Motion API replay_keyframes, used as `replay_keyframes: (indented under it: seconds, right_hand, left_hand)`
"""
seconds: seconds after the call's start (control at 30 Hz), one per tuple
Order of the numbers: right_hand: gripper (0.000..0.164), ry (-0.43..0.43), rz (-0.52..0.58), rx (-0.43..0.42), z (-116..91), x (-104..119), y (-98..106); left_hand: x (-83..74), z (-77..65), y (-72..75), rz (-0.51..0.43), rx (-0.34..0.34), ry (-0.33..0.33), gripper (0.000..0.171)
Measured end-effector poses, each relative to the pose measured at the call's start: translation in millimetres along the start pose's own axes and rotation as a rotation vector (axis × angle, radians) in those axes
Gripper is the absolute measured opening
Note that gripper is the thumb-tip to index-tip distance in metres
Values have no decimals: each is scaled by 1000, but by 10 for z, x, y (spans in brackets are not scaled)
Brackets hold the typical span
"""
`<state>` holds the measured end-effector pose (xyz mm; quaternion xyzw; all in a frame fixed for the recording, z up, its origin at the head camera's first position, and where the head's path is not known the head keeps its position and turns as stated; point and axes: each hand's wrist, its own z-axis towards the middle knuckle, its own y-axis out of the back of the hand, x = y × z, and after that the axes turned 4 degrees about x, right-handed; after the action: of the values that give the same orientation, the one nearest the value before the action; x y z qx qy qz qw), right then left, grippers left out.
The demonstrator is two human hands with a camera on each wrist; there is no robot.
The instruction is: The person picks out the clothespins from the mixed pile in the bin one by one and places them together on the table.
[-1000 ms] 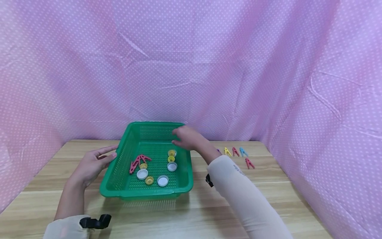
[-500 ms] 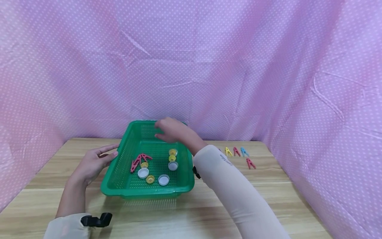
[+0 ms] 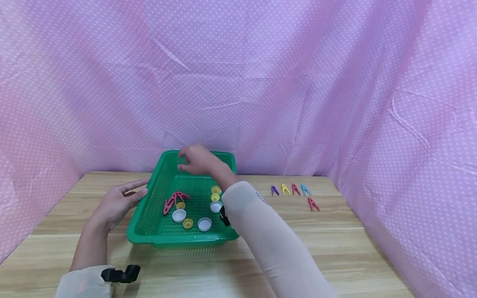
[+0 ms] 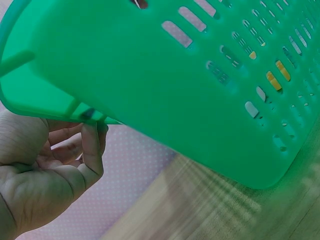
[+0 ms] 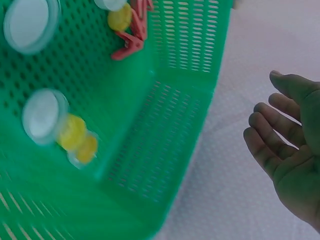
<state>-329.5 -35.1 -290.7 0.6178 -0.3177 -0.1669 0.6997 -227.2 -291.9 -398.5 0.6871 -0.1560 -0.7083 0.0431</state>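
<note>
Beige right sleeve (image 3: 268, 234) part-hides basket (image 3: 179, 239); 5 clips (image 3: 295, 189) outside.

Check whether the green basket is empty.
Not empty: pink clips, white caps and yellow caps show inside the green basket.

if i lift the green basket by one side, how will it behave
The green basket looks like thin perforated plastic, so probably light and slightly flexible. Tilted, its white lids and pink clips would likely slide, as they seem to lie loose on its floor.
</note>
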Motion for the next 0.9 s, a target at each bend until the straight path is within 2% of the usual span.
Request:
replay_keyframes:
  seconds: [0.3, 0.6, 0.9]
  right_hand:
    - [45, -76, 71, 9, 103, -56, -377]
    - [45, -149, 90, 88, 150, -139, -651]
    - [46, -148, 79, 182, 199, -196, -824]
  left_hand:
    - [6, 10, 5, 3, -4, 13, 65]
    - [34, 33, 13, 9, 0, 8, 64]
    - [18, 22, 16, 9, -7, 11, 64]
